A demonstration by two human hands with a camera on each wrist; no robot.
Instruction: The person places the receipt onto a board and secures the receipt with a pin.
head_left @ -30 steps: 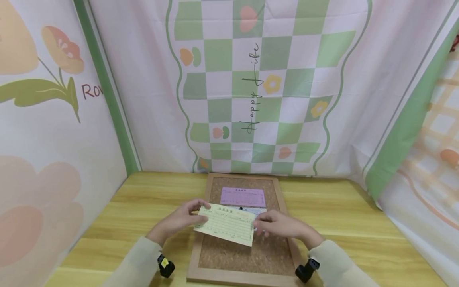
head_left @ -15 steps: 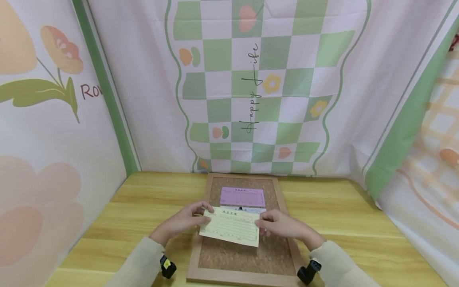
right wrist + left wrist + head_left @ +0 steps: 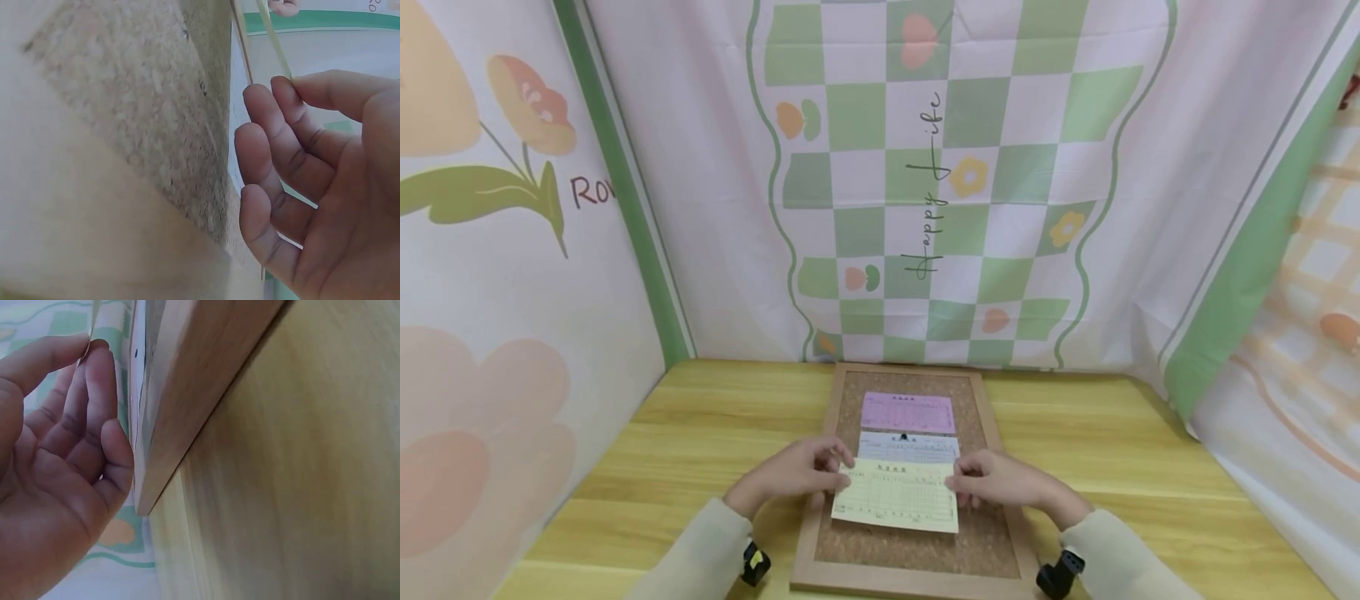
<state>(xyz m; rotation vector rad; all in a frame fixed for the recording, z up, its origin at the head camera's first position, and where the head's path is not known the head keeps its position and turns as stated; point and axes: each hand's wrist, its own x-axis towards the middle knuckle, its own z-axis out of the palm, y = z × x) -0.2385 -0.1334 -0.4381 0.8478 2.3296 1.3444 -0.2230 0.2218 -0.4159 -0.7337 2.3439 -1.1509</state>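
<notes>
A pale yellow printed form [image 3: 895,498] is stretched between both hands over the lower half of a cork board [image 3: 917,557]. My left hand [image 3: 797,477] pinches its left edge between thumb and index finger, as the left wrist view shows with the hand [image 3: 69,425] beside the board's frame. At the right edge my right hand [image 3: 1011,481] pinches it likewise; in the right wrist view the other fingers [image 3: 255,153] spread loosely below the sheet. Just behind, a light blue form [image 3: 880,446] with a black pin [image 3: 904,437] at its top is partly covered. A purple form [image 3: 906,412] lies farther up.
The board's wooden frame [image 3: 814,533] lies on a wood-grain table [image 3: 700,433]. A checkered curtain [image 3: 925,208] hangs at the table's far edge, with more printed cloth on the left and right sides. Both wrists wear black devices [image 3: 756,564].
Both hands have brought the yellow form toward the person and slightly right, levelling its tilt. More of the light blue form shows now. The purple form has stayed in place.
</notes>
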